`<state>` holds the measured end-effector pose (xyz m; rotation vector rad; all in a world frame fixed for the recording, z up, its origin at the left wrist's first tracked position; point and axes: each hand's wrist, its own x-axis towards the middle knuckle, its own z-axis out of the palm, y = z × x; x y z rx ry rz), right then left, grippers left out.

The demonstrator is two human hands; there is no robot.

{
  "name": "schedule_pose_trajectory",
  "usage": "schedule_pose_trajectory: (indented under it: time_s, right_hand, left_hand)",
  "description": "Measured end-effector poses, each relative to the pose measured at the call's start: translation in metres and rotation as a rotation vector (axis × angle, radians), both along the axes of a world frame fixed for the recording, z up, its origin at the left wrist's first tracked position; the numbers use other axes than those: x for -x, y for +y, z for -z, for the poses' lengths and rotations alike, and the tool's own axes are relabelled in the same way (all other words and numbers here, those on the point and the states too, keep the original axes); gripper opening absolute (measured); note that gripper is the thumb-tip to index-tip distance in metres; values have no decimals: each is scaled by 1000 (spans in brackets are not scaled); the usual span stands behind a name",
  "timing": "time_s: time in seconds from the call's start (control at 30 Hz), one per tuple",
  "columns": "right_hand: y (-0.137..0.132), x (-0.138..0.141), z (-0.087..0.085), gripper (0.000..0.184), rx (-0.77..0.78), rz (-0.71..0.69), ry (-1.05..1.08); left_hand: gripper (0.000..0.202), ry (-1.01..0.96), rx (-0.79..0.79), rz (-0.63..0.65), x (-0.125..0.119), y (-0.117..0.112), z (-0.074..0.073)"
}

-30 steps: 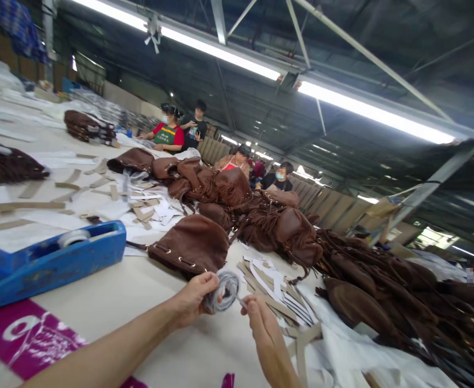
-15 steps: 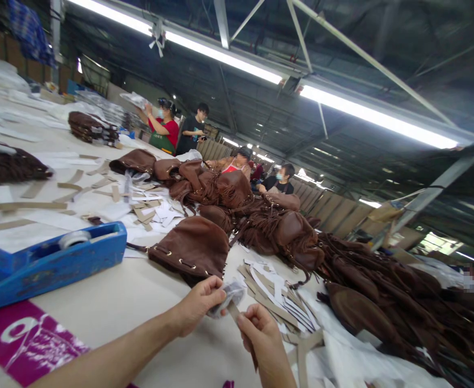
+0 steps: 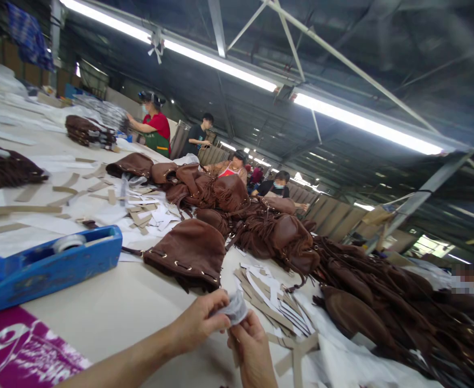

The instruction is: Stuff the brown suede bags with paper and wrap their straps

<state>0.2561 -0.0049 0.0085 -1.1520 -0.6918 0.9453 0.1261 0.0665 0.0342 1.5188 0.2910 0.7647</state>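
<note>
My left hand (image 3: 196, 323) pinches a small bundle of crumpled, translucent white wrapping (image 3: 236, 309) between thumb and fingers. On the bundle's other side, the fingers of my right hand (image 3: 252, 347) are closed against its lower edge. A narrow grey-brown strip (image 3: 234, 349) shows beside my right fingers, mostly hidden by them. Just beyond both hands lies a brown leather drawstring bag (image 3: 188, 250) with metal eyelets. What the wrapping contains is hidden.
A blue tape dispenser (image 3: 59, 264) stands at left, above a purple printed sheet (image 3: 22, 350). Cut strips (image 3: 269, 296) lie to the right. Piled brown fringed bags (image 3: 277, 231) stretch across the table. A co-worker in red (image 3: 158, 126) and other people stand beyond.
My right hand has moved up against the wrapping, and less of the strip shows between my hands. The view has shifted slightly. The co-worker in red has lowered their raised arms.
</note>
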Motion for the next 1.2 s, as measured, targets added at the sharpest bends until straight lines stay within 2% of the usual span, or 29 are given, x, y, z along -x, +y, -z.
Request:
schedule_pose_trajectory:
  time_s: [0.13, 0.27, 0.3, 0.33, 0.43, 0.5, 0.6, 0.7, 0.8, 0.93, 1.03, 1.1, 1.2]
  right_hand:
    - [4, -7, 10, 38, -31, -14, 75]
    - [11, -17, 22, 40, -132, -97, 14]
    - [14, -17, 26, 43, -160, -100, 20]
    - [16, -16, 28, 46, -185, -86, 38]
    - [24, -10, 33, 52, -241, -2, 100]
    - [27, -6, 32, 54, -225, 24, 108]
    - [22, -5, 22, 53, -74, 24, 93]
    - [4, -7, 9, 49, 87, -16, 65]
    - [-20, -12, 2, 45, 121, -136, -2]
    - [-45, -24, 6, 49, 8, -322, -217]
    - [-51, -34, 7, 38, 7, -419, -535]
    - [-50, -37, 2, 28, -22, -400, -811]
    - [-43, -33, -11, 18, -104, -239, -1121]
  left_hand:
    - [29, 21, 77, -44, -3, 2, 2]
    - [67, -13, 249, -61, -11, 8, 13]
    - [70, -19, 274, -57, -13, 10, 15]
    - [65, -28, 287, -45, -14, 11, 17]
    - [34, -52, 254, 25, -16, 14, 18]
    - [26, -60, 215, 64, -16, 15, 17]
    - [20, -26, 164, 48, -12, 16, 19]
    - [17, 31, 139, 6, -7, 16, 20]
    - [15, 68, 155, 14, -2, 14, 17]
    - [12, 75, 149, 89, 1, 11, 10]
    - [13, 78, 118, 142, 2, 11, 10]
    - [11, 107, 48, 155, 3, 11, 11]
    - [5, 176, -148, 125, 4, 10, 14]
